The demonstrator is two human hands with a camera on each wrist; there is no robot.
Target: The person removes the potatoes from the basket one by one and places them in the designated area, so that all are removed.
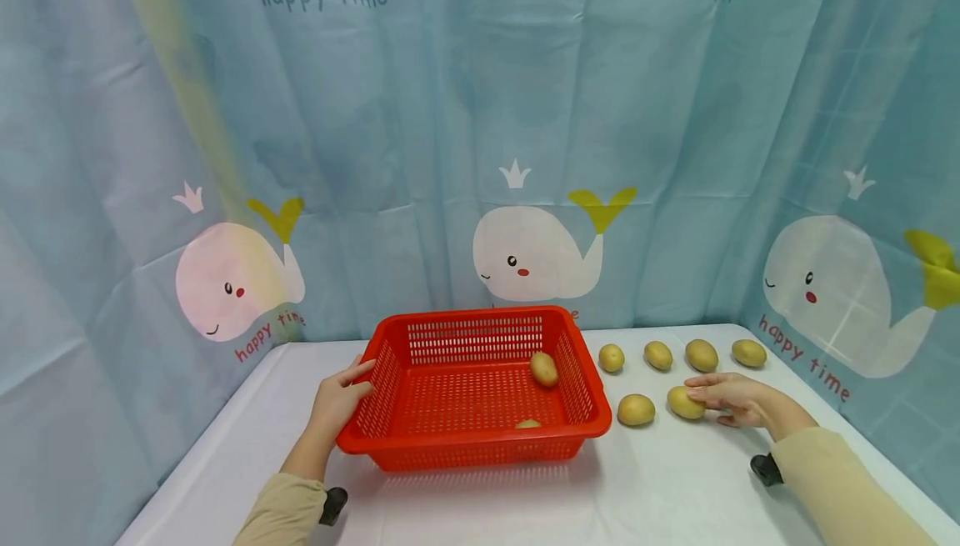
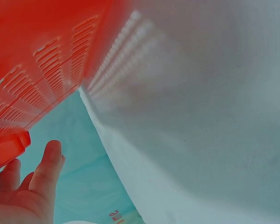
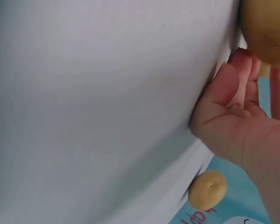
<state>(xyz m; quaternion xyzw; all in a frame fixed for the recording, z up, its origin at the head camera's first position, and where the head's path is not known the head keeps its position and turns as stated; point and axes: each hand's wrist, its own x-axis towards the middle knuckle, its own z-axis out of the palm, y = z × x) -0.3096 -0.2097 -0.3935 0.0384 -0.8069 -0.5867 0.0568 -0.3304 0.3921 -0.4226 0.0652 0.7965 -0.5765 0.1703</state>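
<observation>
My left hand (image 1: 341, 400) rests on the left rim of a red plastic basket (image 1: 472, 438), its fingers reaching over the edge. The left wrist view has that hand (image 2: 30, 186) low in the corner, right at the basket's rim (image 2: 9, 151). On the right, the fingertips of my right hand (image 1: 738, 400) touch a yellow potato (image 1: 684, 403) on the table. Seen from the right wrist, the thumb stands apart from this potato (image 3: 268, 30). Inside the basket, one potato (image 1: 543, 369) lies at the right; another (image 1: 528, 424) is mostly hidden by the front wall.
A potato (image 1: 636, 410) lies between the basket and my right hand. Behind it several more form a row, from one potato (image 1: 611, 358) near the basket to another (image 1: 749, 353) at the far right. A blue whale-print curtain (image 1: 420, 262) stands behind the white table (image 1: 660, 496).
</observation>
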